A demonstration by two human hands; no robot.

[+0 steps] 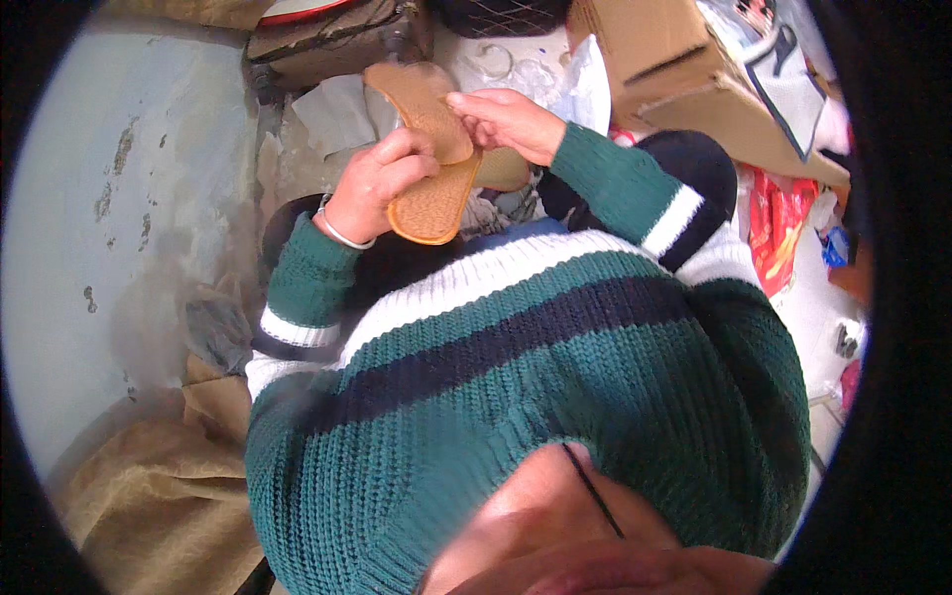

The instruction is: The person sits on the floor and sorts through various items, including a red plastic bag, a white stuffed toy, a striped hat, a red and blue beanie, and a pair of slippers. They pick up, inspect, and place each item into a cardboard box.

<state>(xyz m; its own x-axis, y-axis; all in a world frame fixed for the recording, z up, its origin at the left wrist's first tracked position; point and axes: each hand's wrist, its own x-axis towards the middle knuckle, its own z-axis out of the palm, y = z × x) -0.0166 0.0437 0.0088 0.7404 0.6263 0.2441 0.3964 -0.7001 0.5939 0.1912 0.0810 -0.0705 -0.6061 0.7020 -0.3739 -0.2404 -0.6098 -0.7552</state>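
Note:
My left hand (383,175), with a pale bangle at the wrist, grips a tan, shoe-sole-shaped piece (435,207) with a smooth rim. Overlapping its far end lies a second tan sole piece (428,111), its surface grainy or fleecy. The fingers of my left hand also touch that upper piece's near edge. My right hand (506,119) pinches the upper piece along its right side, thumb on top. Below my right hand, a duller tan rounded piece (506,169) shows, partly covered. Both sole pieces are above my lap.
A scuffed pale wall (82,208) is close on my left. Ahead stands a worn brown block or case (327,41). Clear plastic wrapping (520,71) lies beyond my hands. A cardboard box (647,59) and a red plastic bag (777,230) are on the right. Brown cloth (163,498) lies lower left.

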